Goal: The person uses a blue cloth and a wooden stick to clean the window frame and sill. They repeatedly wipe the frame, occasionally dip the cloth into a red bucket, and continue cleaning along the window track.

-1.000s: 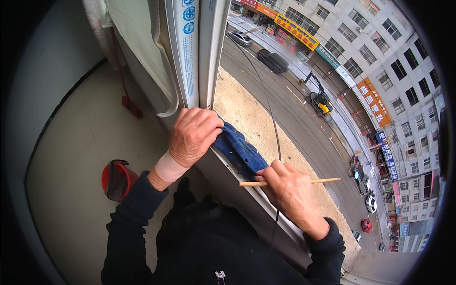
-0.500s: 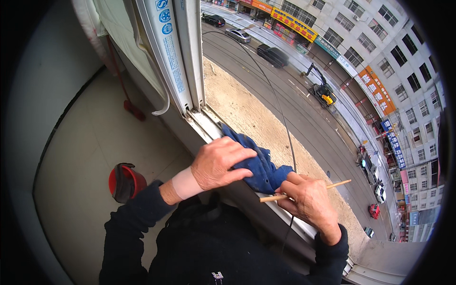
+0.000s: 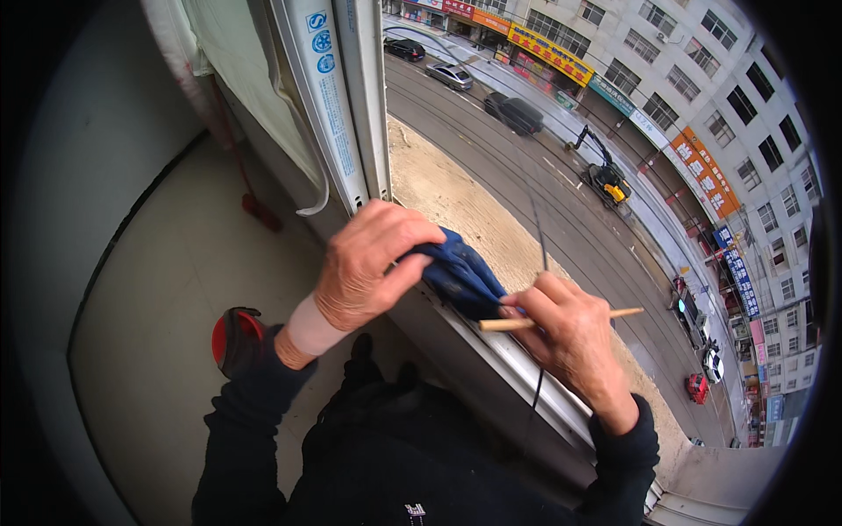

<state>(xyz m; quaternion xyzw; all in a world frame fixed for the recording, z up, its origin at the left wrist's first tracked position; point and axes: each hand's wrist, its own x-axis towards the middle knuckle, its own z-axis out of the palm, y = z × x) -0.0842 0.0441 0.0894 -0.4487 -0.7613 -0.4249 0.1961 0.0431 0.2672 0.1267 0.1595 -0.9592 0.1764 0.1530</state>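
A dark blue cloth [image 3: 462, 279] is stretched between my two hands over the window track [image 3: 517, 361]. My left hand [image 3: 364, 267], with a pale band around the wrist, grips the cloth's far-left end near the foot of the upright window frame [image 3: 326, 101]. In my right hand [image 3: 570, 337] is a thin wooden stick [image 3: 627, 312], which sticks out on both sides of the fingers. The fingertips of that hand also pinch the near end of the cloth. The cloth and my hands hide part of the track.
Outside the track runs a rough tan ledge [image 3: 465, 188], with a street far below. A black cable [image 3: 536, 399] crosses the track by my right hand. On the floor to the left stand a red bucket [image 3: 219, 337] with a dark cloth over its rim and a red broom [image 3: 260, 213].
My left hand has shifted up toward the upright frame, drawing the cloth with it. The cloth looks more bunched and taut. My right hand has moved up slightly, still holding the stick.
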